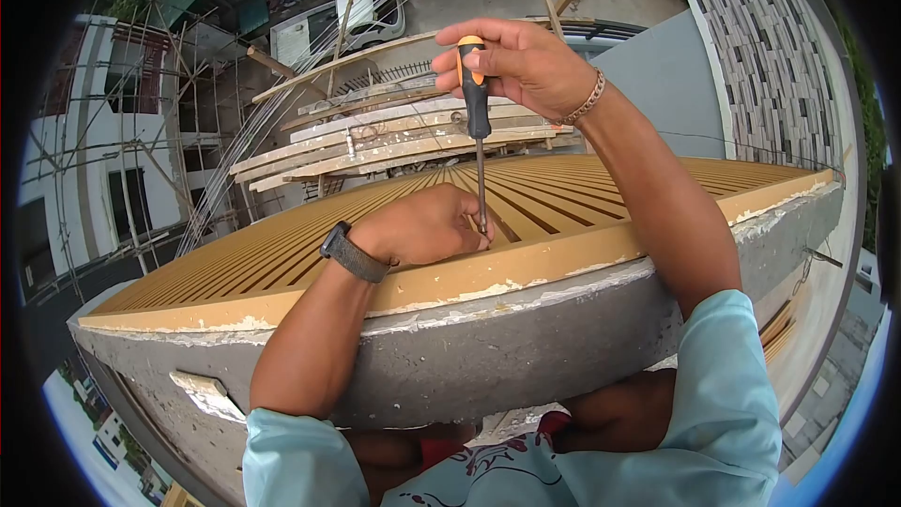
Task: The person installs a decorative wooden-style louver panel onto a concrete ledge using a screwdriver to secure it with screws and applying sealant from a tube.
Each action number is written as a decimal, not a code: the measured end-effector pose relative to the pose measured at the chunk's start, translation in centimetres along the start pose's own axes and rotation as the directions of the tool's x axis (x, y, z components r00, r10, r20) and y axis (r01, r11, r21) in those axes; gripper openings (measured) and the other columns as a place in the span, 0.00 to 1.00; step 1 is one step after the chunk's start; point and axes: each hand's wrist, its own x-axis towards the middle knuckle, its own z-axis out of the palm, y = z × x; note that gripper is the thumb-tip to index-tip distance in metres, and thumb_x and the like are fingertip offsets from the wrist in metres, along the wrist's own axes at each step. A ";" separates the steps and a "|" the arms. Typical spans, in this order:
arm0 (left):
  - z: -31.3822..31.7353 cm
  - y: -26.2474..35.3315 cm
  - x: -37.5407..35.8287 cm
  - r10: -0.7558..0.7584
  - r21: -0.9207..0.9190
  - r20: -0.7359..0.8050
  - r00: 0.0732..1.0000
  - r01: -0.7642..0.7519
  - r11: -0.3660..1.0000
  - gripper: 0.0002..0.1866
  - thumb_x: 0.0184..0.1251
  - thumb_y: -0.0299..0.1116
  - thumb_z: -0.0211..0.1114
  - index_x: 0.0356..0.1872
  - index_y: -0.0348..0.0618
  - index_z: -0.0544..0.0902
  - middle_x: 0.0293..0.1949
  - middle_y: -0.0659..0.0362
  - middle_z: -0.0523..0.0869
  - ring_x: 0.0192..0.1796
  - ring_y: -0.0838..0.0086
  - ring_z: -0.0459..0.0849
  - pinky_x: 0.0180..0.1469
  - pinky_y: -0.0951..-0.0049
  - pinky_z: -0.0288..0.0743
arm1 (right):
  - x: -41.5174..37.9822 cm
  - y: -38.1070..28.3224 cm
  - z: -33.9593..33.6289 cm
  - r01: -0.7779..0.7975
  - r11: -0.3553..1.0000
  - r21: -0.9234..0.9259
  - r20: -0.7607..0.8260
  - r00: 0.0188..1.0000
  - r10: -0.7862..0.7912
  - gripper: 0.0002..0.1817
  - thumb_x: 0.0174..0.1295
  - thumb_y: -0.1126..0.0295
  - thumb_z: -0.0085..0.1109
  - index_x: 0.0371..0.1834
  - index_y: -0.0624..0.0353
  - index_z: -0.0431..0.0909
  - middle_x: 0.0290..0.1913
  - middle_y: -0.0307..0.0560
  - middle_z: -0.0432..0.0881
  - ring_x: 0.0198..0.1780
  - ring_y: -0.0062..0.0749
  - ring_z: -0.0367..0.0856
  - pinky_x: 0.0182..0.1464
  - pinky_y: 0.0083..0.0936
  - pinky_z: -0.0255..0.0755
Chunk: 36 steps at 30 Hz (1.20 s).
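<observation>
My right hand (521, 66) holds a screwdriver (478, 117) by its black and orange handle, thumb against the near side and fingers behind it. The shaft points down, its tip beside the fingertips of my left hand (427, 223). That hand is closed in a pinch at the tip, over the inner edge of a tan slatted panel (554, 255); what it pinches is too small to make out. The panel's dark gaps fan out beyond my hands. A dark watch is on my left wrist and a chain bracelet on my right.
A grey concrete ledge (507, 352) runs between my body and the panel. Beyond the panel lie wooden planks (404, 136) and loose wires. Far below stands a white truck (368, 17). Scaffolding (141, 122) fronts a building at left; a tiled wall (770, 47) rises at right.
</observation>
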 end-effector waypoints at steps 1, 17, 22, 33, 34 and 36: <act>0.0 0.0 -0.1 -0.007 0.007 -0.008 1.000 0.007 1.000 0.07 0.59 0.31 0.63 0.35 0.39 0.82 0.23 0.62 0.80 0.27 0.80 0.74 0.31 0.76 0.68 | 0.0 -0.1 0.0 -0.011 1.000 0.019 0.008 1.000 0.011 0.21 0.60 0.60 0.65 0.53 0.58 0.76 0.32 0.34 0.76 0.34 0.16 0.73 0.38 0.17 0.71; 0.4 -1.0 0.6 0.014 0.066 -0.013 1.000 -0.013 0.998 0.09 0.60 0.32 0.62 0.36 0.37 0.82 0.27 0.58 0.83 0.31 0.77 0.77 0.36 0.74 0.72 | 0.1 -0.6 0.0 -0.032 0.990 -0.138 -0.027 0.999 0.028 0.22 0.61 0.64 0.63 0.56 0.59 0.73 0.37 0.38 0.79 0.39 0.19 0.79 0.45 0.21 0.77; 0.5 -0.9 0.6 -0.046 0.091 -0.007 0.999 0.047 0.995 0.14 0.56 0.37 0.62 0.35 0.35 0.82 0.27 0.50 0.83 0.31 0.65 0.82 0.37 0.67 0.74 | -0.1 -0.9 -0.2 -0.081 0.951 -0.299 -0.065 0.996 0.065 0.20 0.62 0.66 0.61 0.56 0.59 0.74 0.44 0.44 0.80 0.44 0.25 0.81 0.48 0.20 0.76; 0.6 -0.9 0.6 0.031 0.052 -0.009 0.999 -0.030 0.998 0.09 0.58 0.33 0.61 0.35 0.37 0.82 0.25 0.58 0.81 0.29 0.76 0.77 0.34 0.73 0.72 | -0.2 -0.9 0.3 -0.079 0.954 -0.290 -0.076 0.995 0.059 0.23 0.61 0.67 0.61 0.57 0.64 0.72 0.44 0.47 0.80 0.47 0.28 0.81 0.49 0.23 0.77; 0.6 -0.7 0.5 0.020 0.047 -0.008 1.000 -0.019 0.999 0.09 0.58 0.33 0.61 0.35 0.37 0.82 0.24 0.58 0.81 0.29 0.76 0.76 0.34 0.73 0.72 | -0.1 -0.6 0.1 -0.053 0.971 -0.234 -0.072 0.997 0.037 0.22 0.61 0.66 0.62 0.57 0.64 0.72 0.43 0.46 0.80 0.46 0.29 0.81 0.49 0.23 0.77; 0.6 -0.9 0.6 0.007 0.057 -0.007 1.000 -0.007 0.998 0.09 0.58 0.33 0.61 0.34 0.37 0.82 0.24 0.58 0.81 0.28 0.76 0.76 0.34 0.73 0.71 | 0.0 0.1 0.2 -0.012 0.995 -0.095 -0.067 0.998 0.005 0.22 0.59 0.64 0.64 0.55 0.63 0.74 0.39 0.42 0.79 0.42 0.24 0.79 0.48 0.21 0.76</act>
